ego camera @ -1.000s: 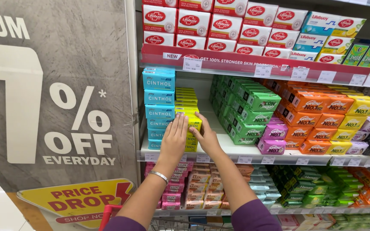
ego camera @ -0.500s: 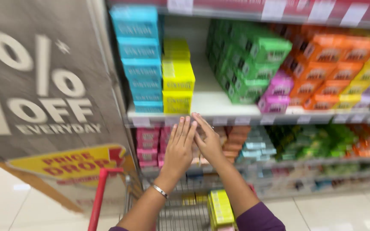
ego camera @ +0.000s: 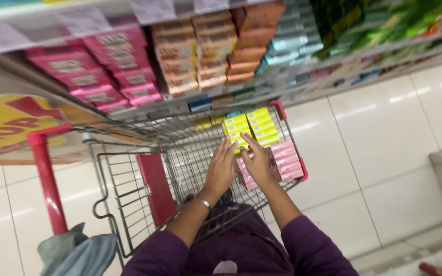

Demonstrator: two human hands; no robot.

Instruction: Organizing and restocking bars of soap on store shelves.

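Head view: both hands (ego camera: 239,166), seemingly flat and open, press boxes (ego camera: 254,128) against trolley (ego camera: 129,194) far rim.

Both your arms reach forward and down, purple sleeves pushed up to the elbows, forearms bare and angling in toward each other. Your left hand (ego camera: 221,171) lies palm down, fingers (ego camera: 225,148) straight and close together, a thin band at the wrist. Your right hand (ego camera: 256,163) sits just beside it, fingers spread and extended, its thumb side almost touching the left.
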